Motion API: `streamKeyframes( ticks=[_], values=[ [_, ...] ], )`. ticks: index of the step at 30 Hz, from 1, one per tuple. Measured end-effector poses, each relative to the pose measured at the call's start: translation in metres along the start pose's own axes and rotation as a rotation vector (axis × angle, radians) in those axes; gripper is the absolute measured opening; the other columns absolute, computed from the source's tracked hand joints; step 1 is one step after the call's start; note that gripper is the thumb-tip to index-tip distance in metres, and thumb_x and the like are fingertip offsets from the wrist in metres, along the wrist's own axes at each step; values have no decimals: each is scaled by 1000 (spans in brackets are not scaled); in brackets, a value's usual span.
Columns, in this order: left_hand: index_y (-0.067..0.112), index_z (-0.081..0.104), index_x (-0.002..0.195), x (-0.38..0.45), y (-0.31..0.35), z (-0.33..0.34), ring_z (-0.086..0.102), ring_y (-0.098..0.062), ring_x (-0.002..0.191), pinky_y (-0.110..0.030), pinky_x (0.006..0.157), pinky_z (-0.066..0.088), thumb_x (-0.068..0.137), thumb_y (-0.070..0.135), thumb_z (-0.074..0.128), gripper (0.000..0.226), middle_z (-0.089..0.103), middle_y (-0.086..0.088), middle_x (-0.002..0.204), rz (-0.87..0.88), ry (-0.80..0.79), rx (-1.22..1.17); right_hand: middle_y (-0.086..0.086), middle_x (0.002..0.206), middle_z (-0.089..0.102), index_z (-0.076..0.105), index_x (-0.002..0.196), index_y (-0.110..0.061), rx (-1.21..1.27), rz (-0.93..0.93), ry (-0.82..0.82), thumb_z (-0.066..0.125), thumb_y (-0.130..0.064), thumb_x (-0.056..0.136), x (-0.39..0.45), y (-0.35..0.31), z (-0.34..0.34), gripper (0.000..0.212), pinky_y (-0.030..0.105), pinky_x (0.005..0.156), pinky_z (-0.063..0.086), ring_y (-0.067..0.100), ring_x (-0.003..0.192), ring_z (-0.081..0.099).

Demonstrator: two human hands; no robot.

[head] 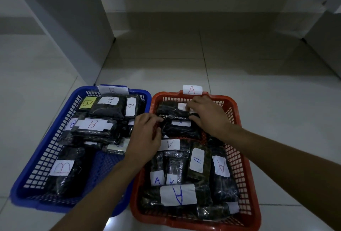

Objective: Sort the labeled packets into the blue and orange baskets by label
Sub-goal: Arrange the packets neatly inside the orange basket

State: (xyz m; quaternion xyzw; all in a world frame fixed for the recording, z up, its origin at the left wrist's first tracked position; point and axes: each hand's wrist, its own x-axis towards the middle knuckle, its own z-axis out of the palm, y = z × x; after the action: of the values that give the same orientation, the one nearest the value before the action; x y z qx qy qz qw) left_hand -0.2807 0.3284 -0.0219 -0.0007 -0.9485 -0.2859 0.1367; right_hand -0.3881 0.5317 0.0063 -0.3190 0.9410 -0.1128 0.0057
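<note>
A blue basket point(42, 158) tagged B stands on the left and holds several dark packets with B labels point(93, 123). Beside it on the right, an orange basket point(241, 166) tagged A holds several dark packets with A labels point(178, 194). Both hands are over the far half of the orange basket. My left hand point(145, 136) grips the left end of a dark packet with a small A label point(180, 128). My right hand point(208, 118) holds the right end of that packet, fingers curled over it and touching the packet behind it point(169, 109).
The baskets sit side by side on a pale tiled floor point(258, 86). A white wall corner or cabinet point(73, 27) rises at the back left, close to the blue basket. Another white block point(328, 42) stands at the far right. Open floor lies beyond the baskets.
</note>
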Motion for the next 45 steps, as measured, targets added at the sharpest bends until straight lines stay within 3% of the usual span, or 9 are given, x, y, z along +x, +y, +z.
streamKeyframes(
  ticks=[11, 13, 16, 19, 26, 31, 40, 43, 45],
  values=[
    [13, 62, 116, 1, -3, 2, 31, -5, 115, -12, 98, 22, 89, 4, 55, 29, 53, 1, 118, -15, 18, -21, -9, 106, 61, 66, 111, -26, 19, -47, 153, 66, -38, 90, -6, -3, 6, 25, 32, 83, 47, 14, 101, 53],
    [13, 61, 117, 1, -2, 1, 34, -8, 116, -14, 97, 24, 89, 3, 55, 30, 53, 0, 119, -21, 14, -22, -16, 93, 60, 62, 104, -30, 190, -26, -73, 65, -51, 87, -11, -6, -3, 28, 30, 76, 51, 5, 86, 57],
    [13, 60, 118, 0, 0, -2, 35, -13, 119, -18, 99, 26, 89, 3, 54, 31, 52, -2, 122, -28, -13, -17, -12, 106, 62, 58, 113, -31, 279, 83, -707, 65, -73, 75, -22, -7, -19, 57, 32, 86, 53, 7, 96, 60],
    [13, 59, 119, -3, 1, -2, 36, -16, 124, -21, 102, 27, 90, 4, 53, 30, 50, -2, 125, -35, -37, -19, -14, 117, 60, 54, 124, -32, 356, 172, -970, 78, -59, 72, -34, -4, -28, 64, 26, 88, 51, 8, 105, 58],
    [13, 57, 122, -7, 2, -4, 35, -18, 128, -22, 106, 26, 91, 3, 51, 33, 49, -4, 132, -46, -49, -18, 6, 101, 69, 65, 104, -11, 804, 301, -870, 67, -29, 91, -39, 15, -36, 22, 23, 67, 51, 16, 85, 60],
    [13, 57, 122, -6, 1, -2, 33, -18, 130, -26, 107, 28, 92, 5, 51, 32, 49, -4, 132, -63, -45, -26, 9, 106, 70, 64, 116, -6, 946, 471, -676, 56, -18, 98, -38, 36, -54, 22, 19, 64, 52, 14, 85, 64],
    [9, 60, 119, -4, 6, 0, 37, -19, 123, -21, 100, 26, 89, 4, 56, 30, 54, -6, 122, -38, -5, 21, -5, 115, 58, 64, 118, -19, 129, 368, -265, 61, -28, 96, 3, 55, -63, 24, 35, 85, 51, 20, 106, 57],
    [9, 61, 118, -4, 5, 0, 37, -19, 123, -25, 102, 29, 89, 4, 56, 30, 54, -7, 122, -24, -5, 29, 7, 116, 63, 65, 119, -18, 23, 438, -151, 66, -19, 90, -2, 45, -38, 29, 35, 83, 55, 24, 101, 61],
    [9, 61, 119, -4, 6, 1, 36, -19, 126, -25, 104, 28, 89, 5, 56, 30, 54, -6, 124, -30, -5, 41, 7, 123, 59, 58, 129, -19, 34, 391, -102, 68, -35, 88, -11, 36, -24, 44, 40, 91, 52, 26, 108, 59]
  ],
)
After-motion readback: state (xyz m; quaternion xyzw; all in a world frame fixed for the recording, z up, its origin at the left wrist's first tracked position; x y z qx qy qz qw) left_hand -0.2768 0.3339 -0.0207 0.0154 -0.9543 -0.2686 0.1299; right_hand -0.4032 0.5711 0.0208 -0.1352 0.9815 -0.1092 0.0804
